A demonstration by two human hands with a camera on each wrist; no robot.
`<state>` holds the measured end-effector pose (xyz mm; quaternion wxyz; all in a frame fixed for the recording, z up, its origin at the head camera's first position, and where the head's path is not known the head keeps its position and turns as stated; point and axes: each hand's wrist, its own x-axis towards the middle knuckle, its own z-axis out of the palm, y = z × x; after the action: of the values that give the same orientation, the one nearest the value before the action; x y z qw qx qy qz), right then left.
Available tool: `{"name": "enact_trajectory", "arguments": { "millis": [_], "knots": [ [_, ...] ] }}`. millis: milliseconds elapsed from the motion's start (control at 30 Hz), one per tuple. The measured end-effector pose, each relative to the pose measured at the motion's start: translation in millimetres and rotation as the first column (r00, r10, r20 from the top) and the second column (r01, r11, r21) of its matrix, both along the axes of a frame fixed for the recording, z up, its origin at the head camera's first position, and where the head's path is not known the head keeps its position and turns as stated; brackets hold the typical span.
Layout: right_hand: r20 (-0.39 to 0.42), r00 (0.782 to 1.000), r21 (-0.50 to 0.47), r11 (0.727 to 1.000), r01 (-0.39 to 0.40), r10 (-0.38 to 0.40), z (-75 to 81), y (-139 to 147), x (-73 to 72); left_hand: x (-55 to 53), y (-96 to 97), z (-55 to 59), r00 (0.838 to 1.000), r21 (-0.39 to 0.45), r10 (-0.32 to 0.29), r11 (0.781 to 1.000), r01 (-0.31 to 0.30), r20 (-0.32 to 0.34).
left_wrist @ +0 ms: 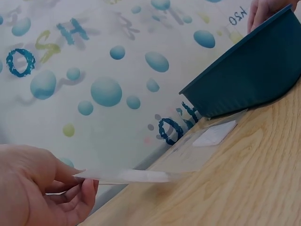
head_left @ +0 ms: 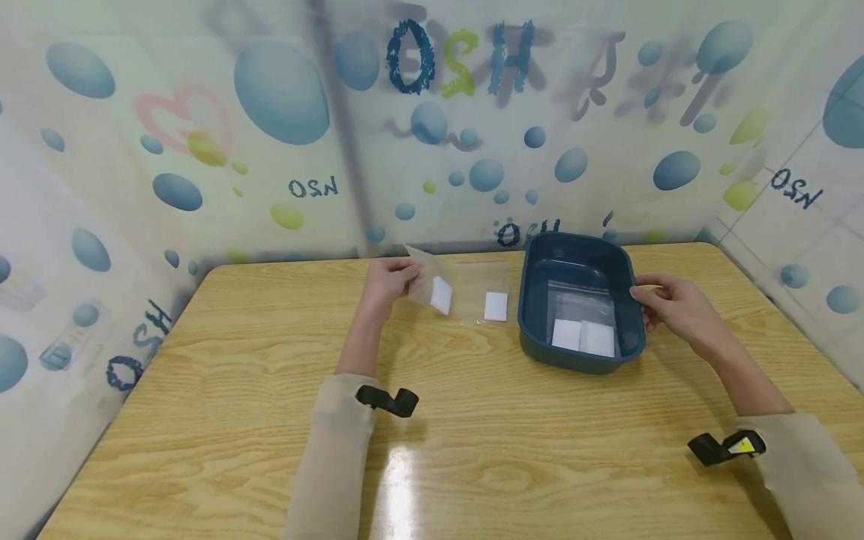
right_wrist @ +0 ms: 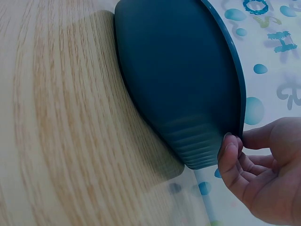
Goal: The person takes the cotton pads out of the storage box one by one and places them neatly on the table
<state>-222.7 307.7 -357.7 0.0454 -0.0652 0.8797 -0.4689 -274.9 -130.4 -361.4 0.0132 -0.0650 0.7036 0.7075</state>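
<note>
A clear plastic zip bag [head_left: 425,283] with a white square inside is pinched at its edge by my left hand [head_left: 389,283], tilted up off the table. Just right of it, a second clear bag [head_left: 472,289] with a white square [head_left: 496,306] lies flat beside the dark blue plastic basin [head_left: 580,361]. My right hand [head_left: 678,307] grips the basin's right rim between thumb and fingers, as the right wrist view also shows. Inside the basin lie clear bags [head_left: 583,304] holding white squares.
The wood-grain table [head_left: 472,450] meets a patterned curtain [head_left: 432,150] along its back edge, close behind the bags and basin. A black wrist camera mount [head_left: 388,400] sits on the left sleeve, another [head_left: 725,448] on the right.
</note>
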Motion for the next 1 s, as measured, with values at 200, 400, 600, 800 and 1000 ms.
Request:
{"name": "enact_trajectory", "arguments": {
  "millis": [200, 400, 600, 800, 1000],
  "knots": [
    [0.001, 1.000, 0.009, 1.000, 0.005, -0.005, -0.4, 0.3, -0.2, 1.0, -4.1, -2.3, 1.000, -0.073, 0.020, 0.997, -0.020, 0.002],
    [0.008, 1.000, 0.011, 1.000, 0.006, -0.006, -0.8, 0.4, -1.0, 1.9, -7.2, -2.8, 0.996, -0.217, 0.071, 0.974, -0.058, 0.053],
    [0.008, 1.000, 0.010, 1.000, 0.003, -0.003, 0.2, -0.2, -0.5, 3.5, -8.7, -4.4, 0.992, -0.309, 0.100, 0.948, -0.071, 0.078],
    [0.012, 1.000, 0.009, 1.000, 0.002, -0.002, 1.0, -0.9, -0.1, 2.4, -8.7, -8.5, 0.990, -0.361, 0.121, 0.929, -0.085, 0.076],
    [0.007, 1.000, 0.012, 1.000, 0.004, -0.004, 1.6, -1.5, 0.1, 2.7, -8.6, -11.7, 0.992, -0.403, 0.118, 0.911, -0.089, 0.047]
  ]
}}
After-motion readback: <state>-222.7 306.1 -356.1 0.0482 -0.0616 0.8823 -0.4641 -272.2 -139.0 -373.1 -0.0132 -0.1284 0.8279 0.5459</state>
